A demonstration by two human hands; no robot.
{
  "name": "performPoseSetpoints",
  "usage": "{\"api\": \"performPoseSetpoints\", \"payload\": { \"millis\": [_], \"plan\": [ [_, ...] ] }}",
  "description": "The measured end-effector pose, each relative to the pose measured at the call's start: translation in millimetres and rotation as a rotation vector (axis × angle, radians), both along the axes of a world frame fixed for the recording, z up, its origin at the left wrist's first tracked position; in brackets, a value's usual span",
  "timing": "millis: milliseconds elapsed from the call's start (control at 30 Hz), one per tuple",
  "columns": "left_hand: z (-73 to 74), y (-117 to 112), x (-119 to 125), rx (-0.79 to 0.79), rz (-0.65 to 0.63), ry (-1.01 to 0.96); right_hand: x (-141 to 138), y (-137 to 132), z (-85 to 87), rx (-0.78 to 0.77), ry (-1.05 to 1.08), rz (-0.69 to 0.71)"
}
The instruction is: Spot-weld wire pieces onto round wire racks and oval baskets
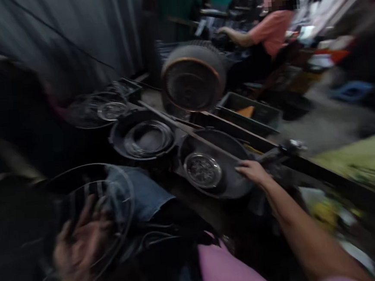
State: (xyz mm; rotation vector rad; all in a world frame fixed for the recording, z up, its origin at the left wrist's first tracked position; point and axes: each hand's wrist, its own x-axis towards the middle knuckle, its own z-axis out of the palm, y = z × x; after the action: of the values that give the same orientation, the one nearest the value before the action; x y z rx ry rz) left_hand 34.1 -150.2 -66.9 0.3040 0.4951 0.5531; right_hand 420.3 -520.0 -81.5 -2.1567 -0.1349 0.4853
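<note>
left hand (80, 244): blurred, fingers spread apart among thin black wire loops (132, 192)
right hand (253, 172): fingers together, resting unclamped on a round dark metal pan (233, 182)

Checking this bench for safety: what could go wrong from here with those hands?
The thin wire hoops beside the left hand seem to have loose ends, which might snag or scratch it. The right hand rests on the rim of the dark round pan; pressing there could tip the pan and set the small metal dish inside it sliding.
</note>
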Motion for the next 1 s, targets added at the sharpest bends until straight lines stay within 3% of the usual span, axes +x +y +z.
{"api": "performPoseSetpoints", "payload": {
  "millis": [67, 167, 300, 700, 867, 1000],
  "plan": [
    [11.9, -19.1, 7.2, 0.05, -0.035, -0.012, -15.7, 19.6, -12.1, 0.046, 0.027, 0.12],
    [17.3, -30.5, 14.2, 0.068, -0.037, -0.088, -33.4, 51.3, -25.2, 0.058, 0.107, 0.302],
    [15.0, -36.8, 7.5, 0.092, -0.033, -0.176, -49.6, 77.8, -24.1, 0.043, 0.155, 0.453],
    [19.0, -39.4, -7.4, -0.001, 0.075, -0.206, -77.1, 90.6, -19.2, -0.008, 0.225, 0.642],
    [14.0, -36.4, -13.1, -0.03, 0.113, -0.238, -84.9, 103.6, -16.4, 0.0, 0.237, 0.738],
    [4.8, -30.8, -20.8, -0.021, 0.141, -0.246, -90.3, 117.2, -25.1, -0.048, 0.232, 0.732]
  ]
}}
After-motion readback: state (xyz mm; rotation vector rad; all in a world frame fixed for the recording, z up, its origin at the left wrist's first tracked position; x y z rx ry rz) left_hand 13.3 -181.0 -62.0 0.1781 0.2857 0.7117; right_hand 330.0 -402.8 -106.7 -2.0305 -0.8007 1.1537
